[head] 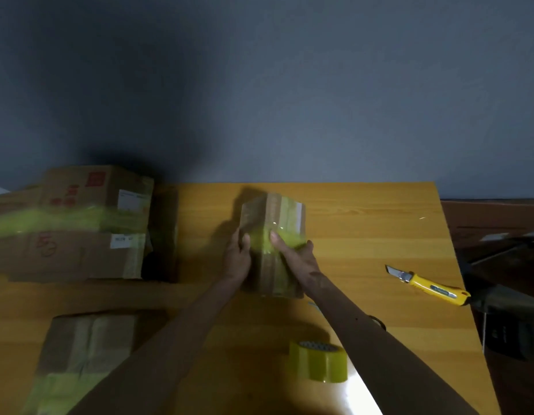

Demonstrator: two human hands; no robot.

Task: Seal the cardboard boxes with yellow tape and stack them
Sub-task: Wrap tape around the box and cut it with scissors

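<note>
Wood makes our yellow worktop (364,235). At its left the big boxes (80,223) sit together with yellow tape across them. Another taped box (86,339) lies nearer us. In the middle we hold the small box (274,217). Our left hand (237,259) and right hand (295,256) each have their grip clamped on it, thumbs on the yellow strip. If we push crooked, the tape may wrinkle or the box may slip. The tape roll (319,365) stands by our right arm. The knife (430,287) has its blade out, so a careless reach could cut us.
</note>
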